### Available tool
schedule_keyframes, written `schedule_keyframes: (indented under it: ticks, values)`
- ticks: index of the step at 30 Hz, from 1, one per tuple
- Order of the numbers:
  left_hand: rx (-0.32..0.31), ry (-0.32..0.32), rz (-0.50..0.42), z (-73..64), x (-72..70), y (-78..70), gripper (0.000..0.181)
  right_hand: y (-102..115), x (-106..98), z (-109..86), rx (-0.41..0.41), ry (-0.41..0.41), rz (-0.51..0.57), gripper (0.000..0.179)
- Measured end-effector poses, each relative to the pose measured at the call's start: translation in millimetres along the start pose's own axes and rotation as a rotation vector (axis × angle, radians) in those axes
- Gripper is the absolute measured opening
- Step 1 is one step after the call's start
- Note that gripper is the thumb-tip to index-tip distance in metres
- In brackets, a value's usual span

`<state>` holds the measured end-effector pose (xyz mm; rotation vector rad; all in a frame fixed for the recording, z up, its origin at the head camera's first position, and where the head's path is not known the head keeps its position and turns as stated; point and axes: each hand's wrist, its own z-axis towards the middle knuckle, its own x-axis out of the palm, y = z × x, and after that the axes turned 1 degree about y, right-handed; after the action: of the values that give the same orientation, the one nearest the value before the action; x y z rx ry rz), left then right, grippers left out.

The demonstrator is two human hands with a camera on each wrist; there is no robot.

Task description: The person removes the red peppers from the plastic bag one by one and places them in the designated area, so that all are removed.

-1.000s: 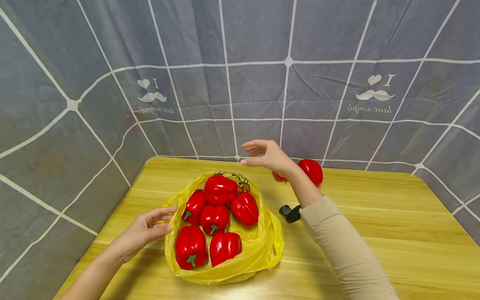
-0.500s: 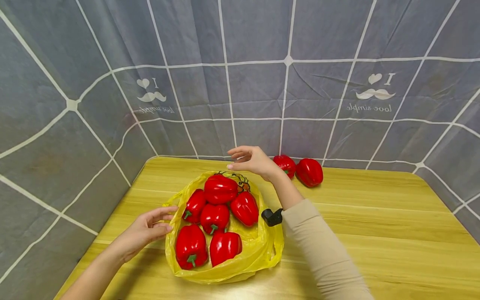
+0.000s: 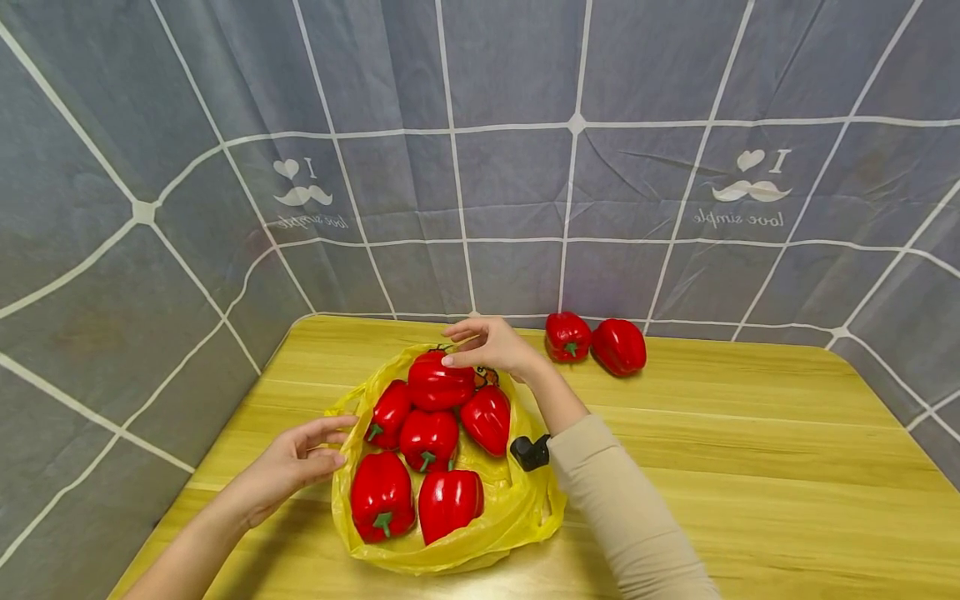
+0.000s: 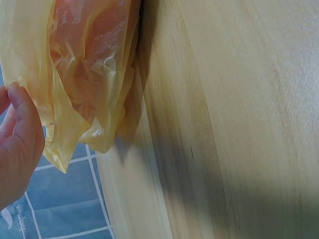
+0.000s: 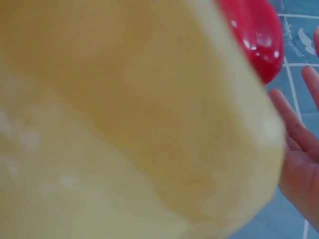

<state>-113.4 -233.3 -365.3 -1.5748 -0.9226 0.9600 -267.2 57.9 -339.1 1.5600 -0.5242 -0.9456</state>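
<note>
While a wooden table point(image 3: 750, 467) bears the bag point(image 3: 517, 518), gridded cloth point(image 3: 517, 183) hangs behind.

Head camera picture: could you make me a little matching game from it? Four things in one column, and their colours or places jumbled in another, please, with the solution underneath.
Things:
1. Plastic bag
2. Rightmost pepper
3. Sleeve
4. Hanging cloth

Colours and places:
A. Beige
B. Outside the bag, near the back edge of the table
C. Grey-blue, white-gridded
D. Yellow

Right pairs: 1-D, 2-B, 3-A, 4-C
</note>
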Motion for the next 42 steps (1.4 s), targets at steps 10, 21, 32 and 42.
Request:
schedule_keyframes:
  ticks: [10, 21, 32, 42]
  values:
    - [-0.001, 0.013, -0.015, 0.1, 0.6, -0.7, 0.051, -6.5, 5.6, 4.0, 0.029, 0.014, -0.009, 0.044]
    - [-0.02, 0.005, -0.006, -0.9, 1.2, -2.5, 0.055, -10.4, 10.1, 2.1, 0.049, 0.029, -0.031, 0.04]
    - [-0.02, 0.002, -0.006, -0.5, 0.3, -3.6, 0.052, -10.3, 11.2, 2.7, 0.044, 0.063, -0.048, 0.038]
    - [-0.034, -0.002, 0.012, 0.1, -0.9, -4.7, 0.057, -8.5, 11.3, 0.6, 0.053, 0.085, -0.045, 0.038]
